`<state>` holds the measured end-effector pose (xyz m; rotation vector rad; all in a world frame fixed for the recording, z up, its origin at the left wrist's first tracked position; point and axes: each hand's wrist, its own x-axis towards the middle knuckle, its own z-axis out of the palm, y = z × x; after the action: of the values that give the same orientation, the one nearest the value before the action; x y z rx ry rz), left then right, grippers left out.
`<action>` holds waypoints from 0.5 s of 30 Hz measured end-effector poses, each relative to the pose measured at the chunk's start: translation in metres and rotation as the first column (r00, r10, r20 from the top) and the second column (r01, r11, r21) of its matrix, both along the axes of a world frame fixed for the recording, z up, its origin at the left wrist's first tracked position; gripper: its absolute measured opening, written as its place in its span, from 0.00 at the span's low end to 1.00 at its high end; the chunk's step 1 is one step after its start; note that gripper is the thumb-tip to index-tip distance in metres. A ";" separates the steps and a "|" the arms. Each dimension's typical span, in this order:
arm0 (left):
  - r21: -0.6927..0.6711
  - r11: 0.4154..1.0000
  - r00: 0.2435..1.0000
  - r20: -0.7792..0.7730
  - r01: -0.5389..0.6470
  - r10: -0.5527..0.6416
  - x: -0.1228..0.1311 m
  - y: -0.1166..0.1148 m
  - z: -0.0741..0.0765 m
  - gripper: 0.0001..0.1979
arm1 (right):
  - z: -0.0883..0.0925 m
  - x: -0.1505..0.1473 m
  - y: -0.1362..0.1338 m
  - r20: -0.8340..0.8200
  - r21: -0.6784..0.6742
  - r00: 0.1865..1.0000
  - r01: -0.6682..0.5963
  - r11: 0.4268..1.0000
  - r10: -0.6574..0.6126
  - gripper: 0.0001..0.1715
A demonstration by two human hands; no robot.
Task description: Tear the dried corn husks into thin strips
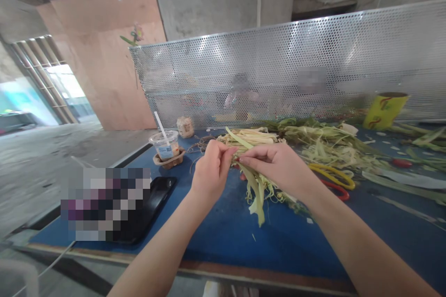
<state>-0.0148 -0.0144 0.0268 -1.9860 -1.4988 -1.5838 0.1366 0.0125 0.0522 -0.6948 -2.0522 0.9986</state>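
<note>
— What's in the fingers?
— The left hand point(211, 169) and right hand point(278, 164) both pinch one bunch of corn husk strips point(256, 188), held between them. Its ends droop below the right hand toward the blue table point(226, 236).
— Any containers?
— A lidded plastic cup point(165, 145) with a straw stands to the left, contents unclear. A yellow cup point(385, 110) stands far right, its inside hidden.
— And beyond?
— A husk pile point(320, 144). The figures behind the perforated screen point(278, 55) are blurred.
</note>
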 end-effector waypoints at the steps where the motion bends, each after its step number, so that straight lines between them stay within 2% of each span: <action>1: -0.008 1.000 1.000 0.006 0.004 -0.004 0.000 0.000 0.000 0.07 | 0.001 0.001 0.000 0.023 0.042 0.999 0.023 0.999 -0.024 0.10; 3: -0.027 0.999 1.000 0.011 0.018 -0.018 0.000 0.000 0.001 0.08 | 0.002 0.003 0.000 0.051 0.109 0.998 0.043 0.993 -0.049 0.08; 6: -0.052 0.998 0.999 0.035 0.044 -0.042 -0.001 0.000 0.001 0.08 | 0.004 0.006 0.001 0.097 0.179 0.995 0.011 0.984 -0.029 0.07; 8: -0.069 0.996 0.997 0.058 0.054 -0.050 -0.001 0.001 0.001 0.08 | 0.004 0.008 0.002 0.163 0.273 0.986 -0.007 0.962 -0.039 0.07; 11: -0.084 0.994 0.995 0.069 0.076 -0.070 -0.001 0.001 0.000 0.08 | 0.003 0.012 0.005 0.234 0.444 0.971 -0.057 0.894 -0.055 0.10; 15: -0.074 0.992 0.993 0.064 0.104 -0.099 -0.002 0.000 0.001 0.07 | 0.001 0.013 0.007 0.206 0.599 0.975 -0.059 0.798 -0.082 0.12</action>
<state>-0.0165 -0.0148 0.0283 -2.1056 -1.5257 -1.6630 0.1501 0.0195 0.0536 -0.4820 -2.3758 0.2080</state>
